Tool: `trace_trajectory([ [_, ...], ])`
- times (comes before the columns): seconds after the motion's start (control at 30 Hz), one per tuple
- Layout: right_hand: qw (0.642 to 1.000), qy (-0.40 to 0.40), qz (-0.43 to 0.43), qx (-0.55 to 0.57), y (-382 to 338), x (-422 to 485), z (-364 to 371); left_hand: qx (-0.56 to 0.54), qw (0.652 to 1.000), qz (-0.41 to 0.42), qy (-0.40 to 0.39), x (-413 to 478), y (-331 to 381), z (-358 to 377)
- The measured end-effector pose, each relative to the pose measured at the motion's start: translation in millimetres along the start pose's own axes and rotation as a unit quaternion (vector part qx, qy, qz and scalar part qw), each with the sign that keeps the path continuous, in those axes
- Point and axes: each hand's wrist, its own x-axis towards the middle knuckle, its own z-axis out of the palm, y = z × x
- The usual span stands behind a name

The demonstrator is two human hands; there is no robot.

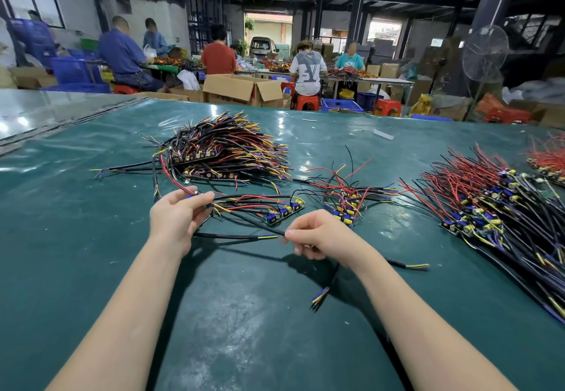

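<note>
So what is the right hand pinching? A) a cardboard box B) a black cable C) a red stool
B: the right hand pinches a black cable between thumb and finger, and the left hand holds it farther along.

Factory floor: wire-harness piles (pixel 226 149), seated workers (pixel 125 54).

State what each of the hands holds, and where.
The left hand pinches the wire bundle of a circuit board, away from the board. The right hand pinches a black cable on its sheath.
</note>
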Motion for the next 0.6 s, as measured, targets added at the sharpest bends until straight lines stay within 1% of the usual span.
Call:
trace_trajectory([
  [0.1,1.0,0.019,-0.002,0.007,3,1,-4,-0.019,1.0,-0.001,0.022,1,-1,2],
  [0.2,0.996,-0.013,-0.014,0.082,5,2,-2,-0.029,0.999,0.005,0.027,1,-2,2],
  [0.23,0.994,-0.012,-0.011,0.11,6,1,-5,-0.029,0.999,0.01,0.024,0,-2,3],
  [0.3,0.989,0.028,0.0,0.143,7,-2,-15,-0.024,0.999,0.023,0.014,-3,-2,6],
  [0.33,0.988,0.071,0.0,0.134,7,-3,-19,-0.022,0.999,0.029,0.008,-4,-2,7],
  [0.37,0.986,0.13,-0.006,0.106,8,-3,-23,-0.018,0.999,0.035,0.0,-5,-2,9],
  [0.4,0.976,0.206,-0.02,0.065,8,-2,-24,-0.01,0.999,0.04,-0.01,-6,-3,12],
  [0.43,0.955,0.294,-0.04,0.021,8,-1,-24,0.002,0.999,0.046,-0.021,-8,-4,15],
  [0.47,0.92,0.385,-0.065,-0.025,5,0,-23,0.016,0.998,0.052,-0.03,-10,-5,18],
  [0.5,0.878,0.465,-0.093,-0.067,0,-1,-22,0.028,0.997,0.058,-0.038,-12,-6,20],
  [0.53,0.838,0.522,-0.128,-0.096,-7,-2,-19,0.037,0.996,0.063,-0.042,-14,-7,22],
  [0.57,0.814,0.544,-0.17,-0.111,-14,-4,-16,0.039,0.996,0.068,-0.046,-15,-7,24],
  [0.6,0.809,0.538,-0.205,-0.121,-21,-5,-12,0.037,0.995,0.072,-0.052,-18,-8,26],
])
